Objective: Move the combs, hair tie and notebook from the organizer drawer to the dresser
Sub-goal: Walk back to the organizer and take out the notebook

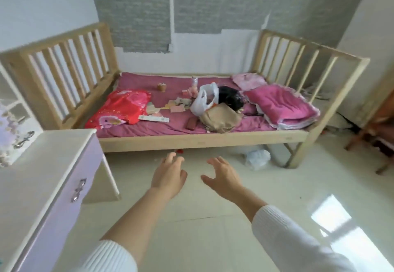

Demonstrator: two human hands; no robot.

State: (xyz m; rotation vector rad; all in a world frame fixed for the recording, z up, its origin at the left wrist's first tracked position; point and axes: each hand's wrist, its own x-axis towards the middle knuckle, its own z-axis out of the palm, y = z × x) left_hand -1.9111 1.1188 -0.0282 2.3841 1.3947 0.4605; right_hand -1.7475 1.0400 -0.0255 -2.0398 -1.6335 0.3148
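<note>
My left hand point(169, 174) and my right hand point(221, 175) are both held out over the tiled floor, palms down, fingers spread, nothing in either. The white dresser point(42, 165) with a lilac drawer front and a shiny handle point(78, 189) stands at the lower left, its top bare where I see it. No organizer drawer, combs, hair tie or notebook can be made out in this view.
A wooden bed point(202, 139) with a magenta sheet stands ahead, strewn with a red packet point(123, 107), a white plastic bag point(202, 99), a tan bag, paper scraps and pink quilts point(281, 105). A crumpled bag point(257, 158) lies on the floor under the bed. Brown furniture stands at the right edge.
</note>
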